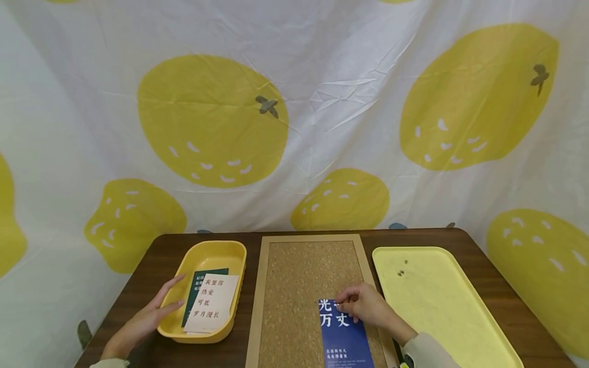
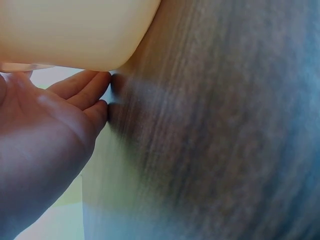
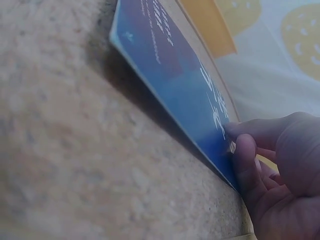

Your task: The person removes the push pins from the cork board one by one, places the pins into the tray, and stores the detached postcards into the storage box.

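Observation:
My right hand (image 1: 363,304) is at the top of a blue card (image 1: 345,342) with white characters, on the cork board (image 1: 294,276). Thumb and forefinger pinch a small shiny thumbtack (image 3: 231,146) against the card's upper part. In the right wrist view, the card's long edge stands off the cork and casts a shadow. At the left side of a yellow plastic basket (image 1: 209,249), my left hand (image 1: 142,324) rests with fingers extended, thumb and forefinger over the rim. A white card (image 1: 213,301) lies partly over a dark green card (image 1: 190,301) in the basket.
A pale yellow tray (image 1: 442,306) stands right of the board, with several small metal tacks (image 1: 401,273) near its far left corner. All stand on a dark wooden table (image 1: 414,237). A white curtain (image 1: 340,122) with yellow fruit hangs behind.

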`<state>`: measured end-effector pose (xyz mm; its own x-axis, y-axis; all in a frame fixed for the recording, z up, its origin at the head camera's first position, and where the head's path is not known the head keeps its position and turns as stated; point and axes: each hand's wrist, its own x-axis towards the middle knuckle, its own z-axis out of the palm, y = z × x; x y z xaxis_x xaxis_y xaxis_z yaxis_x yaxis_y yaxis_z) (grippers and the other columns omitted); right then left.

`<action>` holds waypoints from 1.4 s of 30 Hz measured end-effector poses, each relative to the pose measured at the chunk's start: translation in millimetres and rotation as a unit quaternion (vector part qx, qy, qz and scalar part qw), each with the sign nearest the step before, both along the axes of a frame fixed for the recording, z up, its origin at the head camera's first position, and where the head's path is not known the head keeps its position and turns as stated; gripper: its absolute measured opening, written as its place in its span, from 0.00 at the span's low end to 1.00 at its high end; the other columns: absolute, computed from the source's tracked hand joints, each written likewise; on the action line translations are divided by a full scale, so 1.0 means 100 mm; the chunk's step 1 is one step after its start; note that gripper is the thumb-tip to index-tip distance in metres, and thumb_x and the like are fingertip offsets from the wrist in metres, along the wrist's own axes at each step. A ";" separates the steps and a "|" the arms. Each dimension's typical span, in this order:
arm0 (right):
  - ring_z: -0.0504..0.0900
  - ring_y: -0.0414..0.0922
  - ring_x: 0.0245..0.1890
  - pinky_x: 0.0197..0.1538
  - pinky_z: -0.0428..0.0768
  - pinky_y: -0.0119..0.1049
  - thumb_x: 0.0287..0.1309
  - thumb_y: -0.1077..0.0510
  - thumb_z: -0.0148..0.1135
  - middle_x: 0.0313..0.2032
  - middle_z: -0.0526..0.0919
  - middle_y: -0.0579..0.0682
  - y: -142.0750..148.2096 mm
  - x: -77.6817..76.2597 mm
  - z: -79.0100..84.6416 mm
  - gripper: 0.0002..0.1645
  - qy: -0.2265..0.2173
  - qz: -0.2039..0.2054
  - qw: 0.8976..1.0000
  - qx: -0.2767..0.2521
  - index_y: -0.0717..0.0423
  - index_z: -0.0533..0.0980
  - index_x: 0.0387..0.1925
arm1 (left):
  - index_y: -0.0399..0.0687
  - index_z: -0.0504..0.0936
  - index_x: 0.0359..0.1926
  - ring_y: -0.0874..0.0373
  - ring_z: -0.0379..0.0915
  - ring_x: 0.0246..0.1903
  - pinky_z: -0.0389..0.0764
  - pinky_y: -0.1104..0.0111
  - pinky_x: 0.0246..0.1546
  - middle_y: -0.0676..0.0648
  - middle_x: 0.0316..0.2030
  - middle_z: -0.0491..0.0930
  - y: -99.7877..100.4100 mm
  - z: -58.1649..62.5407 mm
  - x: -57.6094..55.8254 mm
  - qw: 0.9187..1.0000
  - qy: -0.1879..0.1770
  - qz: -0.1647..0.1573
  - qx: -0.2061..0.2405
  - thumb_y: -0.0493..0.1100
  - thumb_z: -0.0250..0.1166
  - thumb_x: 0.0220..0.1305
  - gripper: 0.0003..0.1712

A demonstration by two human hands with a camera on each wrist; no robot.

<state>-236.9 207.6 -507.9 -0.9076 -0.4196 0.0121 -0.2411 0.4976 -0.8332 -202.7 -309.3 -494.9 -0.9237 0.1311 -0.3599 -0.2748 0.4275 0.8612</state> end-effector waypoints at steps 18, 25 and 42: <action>0.76 0.40 0.18 0.20 0.76 0.30 0.56 0.65 0.69 0.24 0.79 0.47 0.00 -0.01 -0.02 0.02 -0.028 -0.005 0.999 -0.020 0.57 0.84 0.33 | 0.57 0.43 0.78 0.31 0.40 0.70 0.42 0.29 0.65 0.33 0.76 0.36 0.00 0.05 0.00 0.999 0.008 0.000 -0.038 0.55 0.56 0.72 0.43; 0.77 0.39 0.17 0.20 0.77 0.29 0.56 0.65 0.70 0.23 0.80 0.46 0.02 -0.03 -0.03 0.02 -0.021 -0.001 1.000 -0.022 0.57 0.84 0.32 | 0.55 0.44 0.79 0.31 0.41 0.71 0.46 0.31 0.66 0.33 0.77 0.38 0.02 0.08 0.01 0.997 0.034 0.005 -0.066 0.58 0.59 0.69 0.47; 0.78 0.39 0.19 0.21 0.77 0.30 0.56 0.65 0.70 0.25 0.81 0.46 0.02 -0.03 -0.02 0.02 -0.031 -0.005 0.999 -0.022 0.58 0.84 0.33 | 0.40 0.61 0.72 0.29 0.52 0.68 0.57 0.30 0.62 0.30 0.70 0.57 0.07 0.25 0.12 0.953 0.205 0.027 -0.222 0.53 0.62 0.70 0.38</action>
<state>-240.1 209.7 -510.1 -0.9114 -0.4106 -0.0263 -0.1829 0.4616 -0.8680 -191.0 -302.4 -469.9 -0.9997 -0.0017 0.0234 0.0136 0.7698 0.6382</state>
